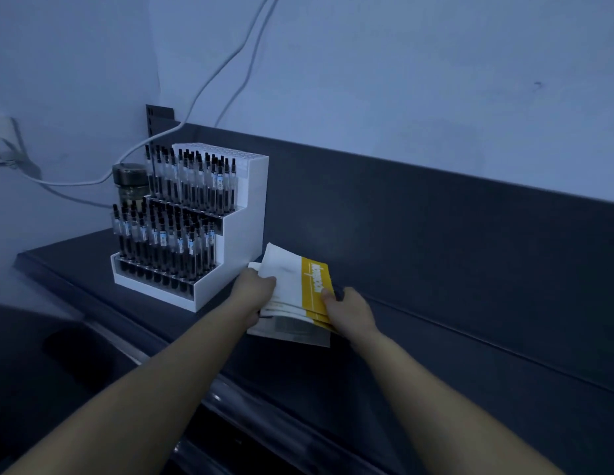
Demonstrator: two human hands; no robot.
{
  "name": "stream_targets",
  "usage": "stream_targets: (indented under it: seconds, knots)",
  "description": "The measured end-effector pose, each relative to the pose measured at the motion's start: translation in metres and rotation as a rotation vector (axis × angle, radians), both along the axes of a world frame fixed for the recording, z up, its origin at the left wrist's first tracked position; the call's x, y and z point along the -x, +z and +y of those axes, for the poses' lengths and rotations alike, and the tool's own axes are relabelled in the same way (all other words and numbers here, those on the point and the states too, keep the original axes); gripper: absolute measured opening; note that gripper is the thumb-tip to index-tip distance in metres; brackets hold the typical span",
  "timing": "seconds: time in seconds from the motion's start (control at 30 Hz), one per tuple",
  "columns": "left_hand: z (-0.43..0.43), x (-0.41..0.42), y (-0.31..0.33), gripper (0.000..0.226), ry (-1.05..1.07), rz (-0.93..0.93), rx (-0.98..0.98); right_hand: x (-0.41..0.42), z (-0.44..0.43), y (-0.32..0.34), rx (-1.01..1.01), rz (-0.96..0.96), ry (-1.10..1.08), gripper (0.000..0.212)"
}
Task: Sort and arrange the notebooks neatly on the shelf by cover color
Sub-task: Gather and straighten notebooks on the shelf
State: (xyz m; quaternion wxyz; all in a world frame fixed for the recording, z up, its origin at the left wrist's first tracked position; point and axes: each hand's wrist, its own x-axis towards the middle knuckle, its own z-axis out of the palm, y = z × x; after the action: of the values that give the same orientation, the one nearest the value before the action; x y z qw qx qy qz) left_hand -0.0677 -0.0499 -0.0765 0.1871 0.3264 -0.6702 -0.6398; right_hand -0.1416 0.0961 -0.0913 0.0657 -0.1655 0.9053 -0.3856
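Right now both hands hold a small stack of notebooks (pixel 291 286) over the dark shelf (pixel 435 354), just beside the right side of a white stepped pen stand (pixel 245 214). The left hand (pixel 255 293) grips the stack's left edge, with its thumb pressed on the white part of the top cover and its fingers curled underneath. The right hand (pixel 350 308) pinches the right edge, thumb on the yellow band that carries printed lettering. The covers are white with a yellow strip along the right side, and they are fanned slightly, so several edges show one below the other. The top notebook tilts upward at its far corner. A greyer cover (pixel 291 332) sticks out at the bottom nearest the camera; whether it rests on the shelf or is lifted off it is hard to tell. The pen stand is filled with rows of black-capped pens (pixel 175 231) standing upright on its tiers. Behind it stands a glass jar (pixel 130 185) with a metal lid. White cables (pixel 209 80) run down the pale wall behind the shelf's dark back panel (pixel 435 214).
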Motion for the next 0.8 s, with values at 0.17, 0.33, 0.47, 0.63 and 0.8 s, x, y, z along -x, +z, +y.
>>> stream_targets:
  seconds: [0.17, 0.33, 0.47, 0.63, 0.8]
  knots:
    - [0.037, -0.002, -0.001, 0.028, -0.058, 0.019, 0.025, -0.014, 0.034, 0.001, 0.094, -0.107, -0.163, 0.054]
    - [0.086, -0.008, -0.003, 0.031, -0.132, 0.027, 0.147, -0.03, 0.081, -0.005, 0.143, -0.153, -0.209, 0.039]
    - [0.129, -0.013, -0.002, 0.033, -0.2, 0.037, 0.246, -0.041, 0.124, -0.001, 0.145, -0.049, -0.275, 0.027]
    - [0.194, -0.019, 0.003, 0.035, -0.271, 0.108, 0.305, -0.053, 0.189, 0.006, 0.12, 0.074, -0.33, 0.02]
    - [0.272, -0.027, 0.003, 0.034, -0.319, 0.163, 0.291, -0.067, 0.268, 0.012, 0.076, 0.137, -0.377, 0.023]
